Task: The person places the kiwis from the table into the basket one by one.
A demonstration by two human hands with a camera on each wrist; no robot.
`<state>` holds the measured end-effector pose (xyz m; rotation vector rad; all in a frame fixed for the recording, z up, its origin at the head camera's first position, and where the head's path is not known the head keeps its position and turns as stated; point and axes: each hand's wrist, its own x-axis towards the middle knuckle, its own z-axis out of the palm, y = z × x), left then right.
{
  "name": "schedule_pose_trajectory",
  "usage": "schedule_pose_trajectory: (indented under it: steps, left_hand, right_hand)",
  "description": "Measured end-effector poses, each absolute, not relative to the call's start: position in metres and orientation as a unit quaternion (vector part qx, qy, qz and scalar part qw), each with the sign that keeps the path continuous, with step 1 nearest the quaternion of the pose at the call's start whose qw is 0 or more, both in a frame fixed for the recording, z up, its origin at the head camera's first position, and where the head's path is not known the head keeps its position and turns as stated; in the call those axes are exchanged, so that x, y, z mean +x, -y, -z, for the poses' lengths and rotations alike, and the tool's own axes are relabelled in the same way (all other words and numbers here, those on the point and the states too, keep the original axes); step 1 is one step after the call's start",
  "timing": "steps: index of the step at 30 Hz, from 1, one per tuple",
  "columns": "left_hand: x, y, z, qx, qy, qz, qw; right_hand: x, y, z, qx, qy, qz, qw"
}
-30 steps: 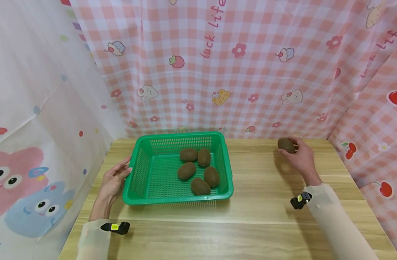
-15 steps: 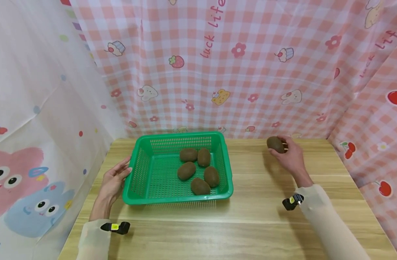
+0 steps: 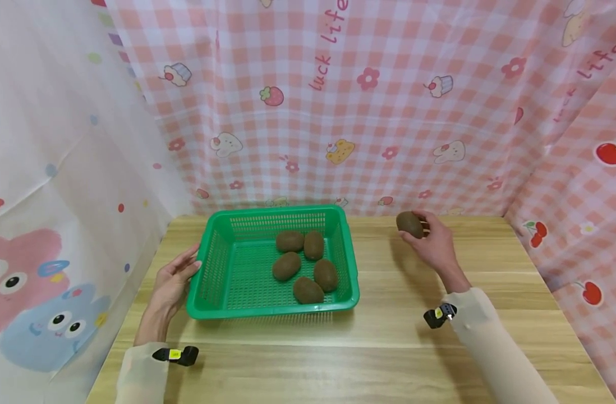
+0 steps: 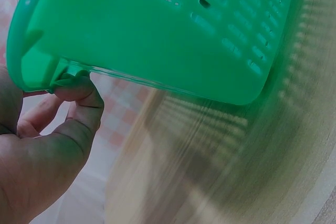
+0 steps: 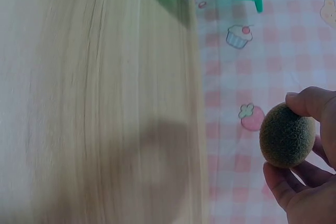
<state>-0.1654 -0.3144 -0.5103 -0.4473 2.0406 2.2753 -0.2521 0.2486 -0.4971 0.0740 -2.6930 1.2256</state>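
Over the right back part of the table, my right hand pinches a brown fuzzy kiwi between thumb and fingers. The right wrist view shows that same kiwi at the fingertips, above the table surface. A green plastic basket stands left of it, with several kiwis lying in its right half. At the basket's left side, my left hand holds the rim, thumb and fingers around it. Close up in the left wrist view, the thumb and fingers grip the edge of the basket.
A light wood-grain table carries everything. Pink checked cloth hangs right behind its back edge and along the right side. White printed cloth hangs on the left.
My right hand has moved left with the kiwi, nearer the basket. The left hand keeps its hold on the rim, and the kiwis in the basket lie as before.
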Motion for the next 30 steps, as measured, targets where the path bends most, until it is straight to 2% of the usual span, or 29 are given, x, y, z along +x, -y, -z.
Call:
schedule_pose_trajectory:
  steps: [17,30]
  left_hand:
    - [-0.164,0.316,0.513,-0.127,-0.666,-0.735,0.03]
    - [-0.165,0.316,0.513,-0.127,-0.663,-0.737,0.028]
  right_hand:
    - [-0.253,-0.216,0.491,0.07,0.901,-0.417,0.097]
    - [-0.254,-0.189,0.481,0.098,0.893,-0.433,0.076]
